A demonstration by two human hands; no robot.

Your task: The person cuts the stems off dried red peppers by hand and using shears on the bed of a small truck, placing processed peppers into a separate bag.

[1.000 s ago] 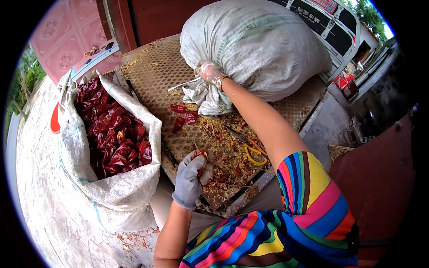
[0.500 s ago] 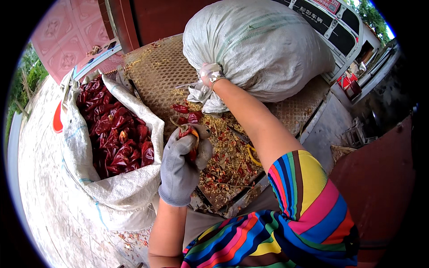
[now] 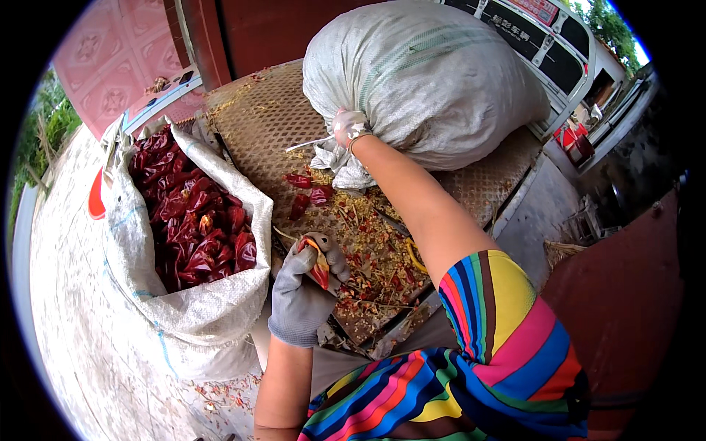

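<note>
My left hand (image 3: 309,290), in a grey glove, is closed around a dried red pepper (image 3: 321,267) with its stem sticking out, beside the open white sack of dried red peppers (image 3: 193,220). My right hand (image 3: 349,128), partly covered in a light, patchy glove, grips the bunched neck of a large, full white sack (image 3: 430,73); its fingertips are partly hidden. Scissors (image 3: 412,251) with yellow handles lie partly hidden under my right forearm among yellow seeds, stems and pepper scraps (image 3: 371,283). A few loose red peppers (image 3: 321,194) lie below the large sack's neck.
The work surface is a perforated, patterned metal platform (image 3: 257,103), with a white vehicle frame (image 3: 515,33) behind the large sack. A red bucket (image 3: 571,143) is at right, a dark red panel (image 3: 614,294) lower right, a pink tiled wall (image 3: 95,62) at upper left.
My left hand has risen slightly and turned the pepper upright, easing back a little since half a second ago. My right forearm has shifted left, covering more of the scissors; its hand stays on the sack.
</note>
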